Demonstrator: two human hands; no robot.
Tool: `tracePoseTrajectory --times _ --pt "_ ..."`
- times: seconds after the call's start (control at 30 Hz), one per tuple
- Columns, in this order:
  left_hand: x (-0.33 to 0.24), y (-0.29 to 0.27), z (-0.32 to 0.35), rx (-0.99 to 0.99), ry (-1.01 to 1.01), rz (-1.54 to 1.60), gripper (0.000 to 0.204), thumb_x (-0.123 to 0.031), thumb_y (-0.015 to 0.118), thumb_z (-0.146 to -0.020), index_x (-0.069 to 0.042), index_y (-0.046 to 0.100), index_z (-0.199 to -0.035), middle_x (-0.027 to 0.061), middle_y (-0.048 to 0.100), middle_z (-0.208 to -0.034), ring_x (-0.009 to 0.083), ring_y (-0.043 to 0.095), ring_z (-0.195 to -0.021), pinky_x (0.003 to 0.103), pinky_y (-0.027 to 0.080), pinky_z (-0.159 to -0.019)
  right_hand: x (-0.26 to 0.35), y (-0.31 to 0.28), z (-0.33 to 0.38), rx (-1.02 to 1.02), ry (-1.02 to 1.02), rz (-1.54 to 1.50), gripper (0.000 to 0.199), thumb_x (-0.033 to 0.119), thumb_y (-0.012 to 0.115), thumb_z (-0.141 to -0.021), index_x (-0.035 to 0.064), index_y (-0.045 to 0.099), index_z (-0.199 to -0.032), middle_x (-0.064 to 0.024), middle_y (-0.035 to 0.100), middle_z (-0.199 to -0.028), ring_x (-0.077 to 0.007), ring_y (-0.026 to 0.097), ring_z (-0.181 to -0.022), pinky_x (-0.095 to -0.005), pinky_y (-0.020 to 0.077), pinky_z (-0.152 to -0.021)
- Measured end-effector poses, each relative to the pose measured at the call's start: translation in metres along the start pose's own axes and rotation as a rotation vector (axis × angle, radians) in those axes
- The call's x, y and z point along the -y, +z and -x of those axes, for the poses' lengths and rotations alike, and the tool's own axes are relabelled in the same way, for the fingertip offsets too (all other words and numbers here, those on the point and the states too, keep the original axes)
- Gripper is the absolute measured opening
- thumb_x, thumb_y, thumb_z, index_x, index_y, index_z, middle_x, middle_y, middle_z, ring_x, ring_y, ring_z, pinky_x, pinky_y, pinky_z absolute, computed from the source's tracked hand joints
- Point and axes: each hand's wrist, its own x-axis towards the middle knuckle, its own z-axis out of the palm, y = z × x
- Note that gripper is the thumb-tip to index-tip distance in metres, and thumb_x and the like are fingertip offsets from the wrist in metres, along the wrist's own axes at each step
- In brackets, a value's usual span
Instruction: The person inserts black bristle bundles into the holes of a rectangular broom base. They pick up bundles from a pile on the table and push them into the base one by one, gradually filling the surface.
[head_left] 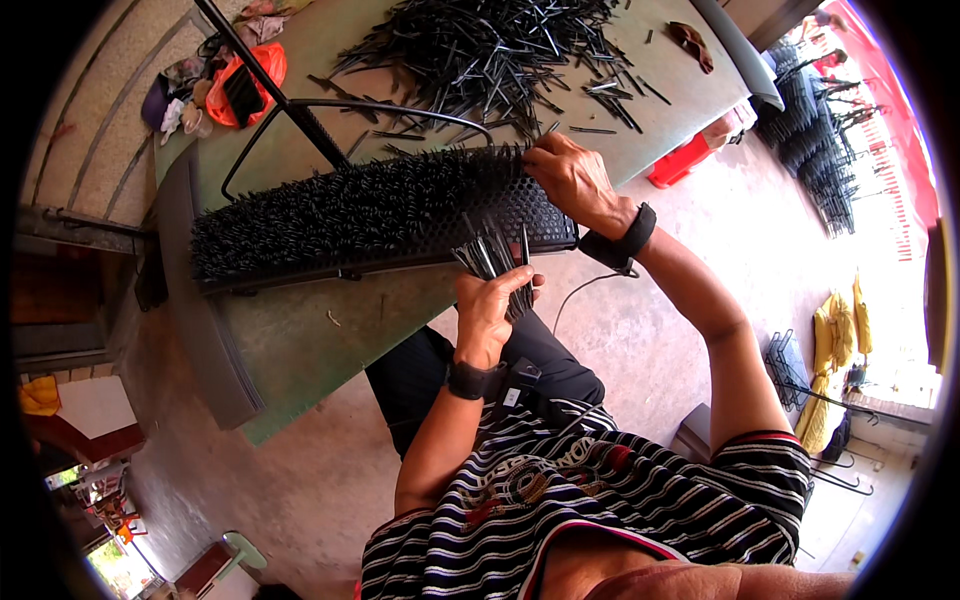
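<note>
1. The left hand (487, 312) has its fingers wrapped around a bunch of thin black sticks (487, 252).
2. The right hand (580, 182) bends its fingers by the long black board (545, 217); I cannot tell if they pinch anything.
3. The board is over the green counter (300, 340), near a big stick pile (475, 60).

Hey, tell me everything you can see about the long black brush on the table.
The brush is a long, narrow black bar, plastic-looking, lying slantwise on the green table. Dense bristles cover most of it; toward its right end, a honeycomb of holes shows bare. A black pole and bent rods rise behind it. The right hand is at its far edge near that end; the left hand holds loose black strips before it, contact unclear.
</note>
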Motion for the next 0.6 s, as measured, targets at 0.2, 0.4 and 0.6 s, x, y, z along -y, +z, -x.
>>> tracePoseTrajectory --times 0.2,0.4,0.6 --pt "0.000 0.003 -0.002 -0.019 0.059 0.034 0.023 0.011 0.066 -0.069 0.004 0.059 -0.090 0.0100 0.063 -0.075 0.0202 0.064 -0.058 0.028 0.050 -0.047 0.032 -0.024 0.002 0.302 0.422 -0.381 0.015 0.017 0.066 -0.080 0.0022 0.068 -0.082 -0.0074 0.063 -0.062 -0.0160 0.059 -0.051 -0.0278 0.0457 -0.048" --pt "0.004 0.002 -0.003 0.054 0.070 -0.018 0.024 0.005 0.067 -0.074 -0.002 0.060 -0.097 0.0098 0.065 -0.082 0.0227 0.066 -0.067 0.032 0.055 -0.053 0.043 -0.030 0.019 0.589 0.699 -0.846 0.018 0.020 0.067 -0.082 0.0025 0.068 -0.077 -0.0026 0.060 -0.057 -0.0078 0.057 -0.050 -0.0214 0.0440 -0.044" --pt "-0.003 -0.009 -0.003 0.027 0.030 0.147 0.022 -0.001 0.068 -0.077 0.000 0.060 -0.097 0.0115 0.065 -0.084 0.0239 0.067 -0.070 0.031 0.053 -0.051 0.071 -0.042 0.034 -0.118 0.433 -0.741 0.005 0.000 0.063 -0.080 0.0010 0.064 -0.085 -0.0069 0.064 -0.072 -0.0139 0.064 -0.062 -0.0247 0.0498 -0.052"
